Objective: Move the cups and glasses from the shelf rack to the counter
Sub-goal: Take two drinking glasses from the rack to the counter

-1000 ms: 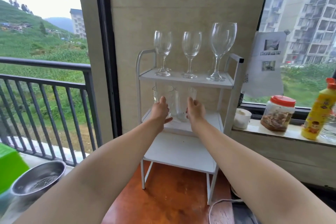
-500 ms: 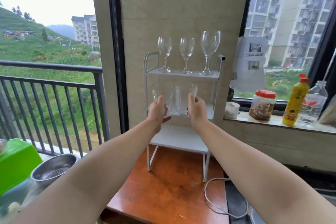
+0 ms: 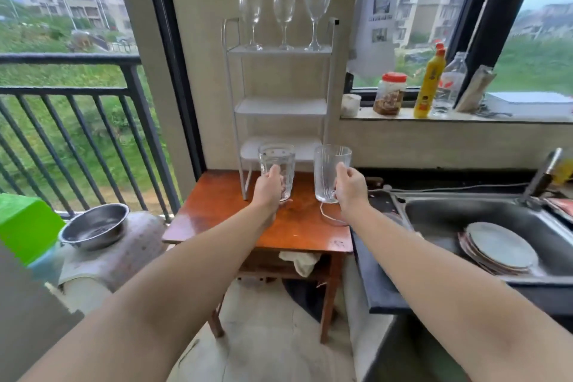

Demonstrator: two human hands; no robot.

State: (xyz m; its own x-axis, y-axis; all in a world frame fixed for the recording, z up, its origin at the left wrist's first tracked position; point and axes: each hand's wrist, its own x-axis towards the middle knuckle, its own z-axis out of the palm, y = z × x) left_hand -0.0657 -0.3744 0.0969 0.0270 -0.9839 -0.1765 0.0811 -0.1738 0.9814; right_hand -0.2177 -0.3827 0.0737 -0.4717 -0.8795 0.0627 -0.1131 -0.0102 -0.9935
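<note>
A white three-tier shelf rack [image 3: 280,107] stands on a small wooden table [image 3: 217,211] against the wall. Three wine glasses [image 3: 283,14] stand upright on its top tier; the middle and bottom tiers hold nothing. My left hand [image 3: 269,187] grips a clear dimpled tumbler [image 3: 277,164], held upright in front of the rack above the table. My right hand [image 3: 350,187] grips a clear ribbed glass [image 3: 330,167], also upright, near the table's right edge. The dark counter [image 3: 381,273] with its sink lies to the right.
A steel sink [image 3: 440,214] in the counter holds stacked plates [image 3: 499,246]. The window ledge carries a small white cup [image 3: 351,105], a red-lidded jar [image 3: 390,93], a yellow bottle [image 3: 429,84] and a clear bottle [image 3: 448,84]. A metal bowl [image 3: 94,225] sits left. A white cord [image 3: 328,217] lies on the table.
Both hands have drawn the two glasses out of the rack's middle tier and lowered them in front of it. My view has pulled back and turned right, revealing the sink.
</note>
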